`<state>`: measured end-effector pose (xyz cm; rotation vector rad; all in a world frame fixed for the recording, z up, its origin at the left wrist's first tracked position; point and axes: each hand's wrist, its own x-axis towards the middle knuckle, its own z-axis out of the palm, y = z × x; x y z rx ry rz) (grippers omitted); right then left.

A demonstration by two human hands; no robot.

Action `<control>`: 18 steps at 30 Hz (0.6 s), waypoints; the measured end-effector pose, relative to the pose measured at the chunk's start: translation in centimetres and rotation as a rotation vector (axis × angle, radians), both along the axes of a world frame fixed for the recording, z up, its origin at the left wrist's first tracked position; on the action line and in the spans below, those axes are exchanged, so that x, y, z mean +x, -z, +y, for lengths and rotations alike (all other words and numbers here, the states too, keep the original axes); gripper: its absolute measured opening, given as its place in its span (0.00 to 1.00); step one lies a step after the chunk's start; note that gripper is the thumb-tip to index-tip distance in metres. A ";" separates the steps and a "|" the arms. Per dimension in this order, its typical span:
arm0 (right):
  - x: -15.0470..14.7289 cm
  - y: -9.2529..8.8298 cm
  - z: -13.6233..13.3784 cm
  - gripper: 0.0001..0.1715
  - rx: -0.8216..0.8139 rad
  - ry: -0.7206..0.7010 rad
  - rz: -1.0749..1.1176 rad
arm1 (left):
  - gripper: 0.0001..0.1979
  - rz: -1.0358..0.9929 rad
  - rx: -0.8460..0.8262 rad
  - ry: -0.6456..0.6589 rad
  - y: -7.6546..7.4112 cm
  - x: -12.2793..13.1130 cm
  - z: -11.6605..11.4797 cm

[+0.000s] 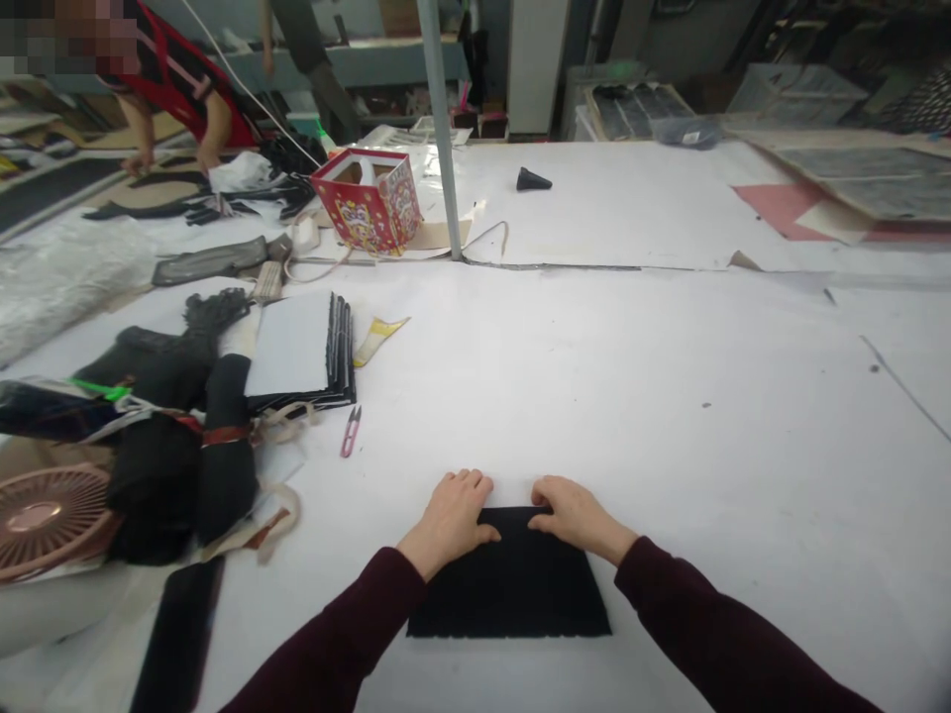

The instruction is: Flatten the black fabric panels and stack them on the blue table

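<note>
A black fabric piece [520, 594] lies flat on the white table close in front of me, its near edge slightly ragged. My left hand [455, 520] holds its far left corner, with the thumb on top of the cloth and the curled fingers past the far edge. At the far right corner, my right hand [576, 515] grips the same edge between thumb and bent fingers. Both hands cover the corners, so the exact grip there is partly hidden.
Left of the hands lie pink thread snips [352, 432], a stack of black and white sheets [297, 347], bundled dark cloth [159, 465] and a pink fan [49, 520]. Farther back stand a red box [371, 203] and a metal post [442, 129]. Another person [185, 79] works at far left.
</note>
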<state>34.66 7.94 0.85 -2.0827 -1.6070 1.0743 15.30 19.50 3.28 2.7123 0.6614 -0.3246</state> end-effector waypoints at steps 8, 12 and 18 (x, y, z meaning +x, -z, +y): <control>-1.7 0.4 -0.6 0.12 0.140 -0.218 -0.251 | 0.20 -0.021 0.028 0.038 1.5 -0.1 -1.6; -1.7 1.3 -0.9 0.11 0.170 -0.233 -0.262 | 0.20 0.020 0.057 0.025 1.8 0.1 -2.3; -2.2 2.3 -1.9 0.13 0.258 -0.204 -0.213 | 0.21 -0.067 0.060 0.026 2.2 -0.9 -3.3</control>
